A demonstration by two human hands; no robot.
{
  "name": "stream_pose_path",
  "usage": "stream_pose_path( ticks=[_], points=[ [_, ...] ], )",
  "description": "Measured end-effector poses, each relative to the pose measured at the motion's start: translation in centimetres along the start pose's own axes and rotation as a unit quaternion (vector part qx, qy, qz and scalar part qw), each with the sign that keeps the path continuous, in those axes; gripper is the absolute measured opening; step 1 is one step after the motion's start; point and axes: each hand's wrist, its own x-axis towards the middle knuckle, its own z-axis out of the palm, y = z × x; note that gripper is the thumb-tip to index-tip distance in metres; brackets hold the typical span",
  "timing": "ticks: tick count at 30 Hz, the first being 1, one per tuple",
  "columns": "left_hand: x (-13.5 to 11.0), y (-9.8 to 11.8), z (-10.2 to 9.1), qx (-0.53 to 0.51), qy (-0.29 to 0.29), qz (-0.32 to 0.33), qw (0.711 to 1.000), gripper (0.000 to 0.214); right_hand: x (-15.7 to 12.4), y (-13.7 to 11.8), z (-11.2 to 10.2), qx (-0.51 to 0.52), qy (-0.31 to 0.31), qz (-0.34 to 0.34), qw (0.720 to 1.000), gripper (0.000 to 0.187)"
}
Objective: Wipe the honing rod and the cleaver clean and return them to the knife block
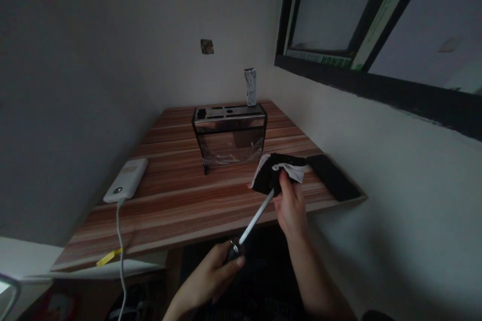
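Your left hand (pixel 216 275) is closed around the dark handle (pixel 234 252) of a pale metal rod (pixel 256 216), which lies on your side of the slotted box (pixel 232 143), in front of its right half. The rod slants up and to the right, and its far end meets a black-and-white cloth (pixel 268 173). Your right hand (pixel 290 205) grips that cloth just beside the box's lower right corner, thumb on top; you cannot tell how tightly the hidden fingers press the rod through the folds.

The box stands upright on the striped wooden table (pixel 165 210), clear film wrapped about its front. Well left of the box lies a white power bank (pixel 127 179), with a white cable (pixel 119 233) dropping over the table's near edge past a yellow tag (pixel 109 257). Right of the box, beyond your cloth, a flat black slab (pixel 333 176) lies along the wall. Above the box's right back corner rises a grey strip (pixel 250 88); you cannot tell whether it touches the box.
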Motion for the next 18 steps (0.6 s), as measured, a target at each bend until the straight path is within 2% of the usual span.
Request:
stream_pose_path(
  ticks=[6,11,15,18],
  points=[
    [0.7,0.5,0.4,-0.048,0.02,0.023,0.998,0.049,-1.5,1.7,0.5,-0.041,-0.038,0.044,0.997,0.04],
    [1.4,1.4,0.7,-0.06,0.044,0.046,0.996,0.049,-2.2,0.7,1.0,-0.089,-0.085,0.068,0.99,0.035],
    [2.1,1.9,0.8,-0.075,0.04,0.08,0.993,0.045,-2.9,-0.4,1.6,-0.107,-0.169,0.075,0.977,0.03],
    [2.6,2.1,0.8,-0.095,0.077,0.102,0.987,0.047,-3.4,-0.8,2.1,-0.102,-0.253,0.092,0.958,0.027]
  ],
)
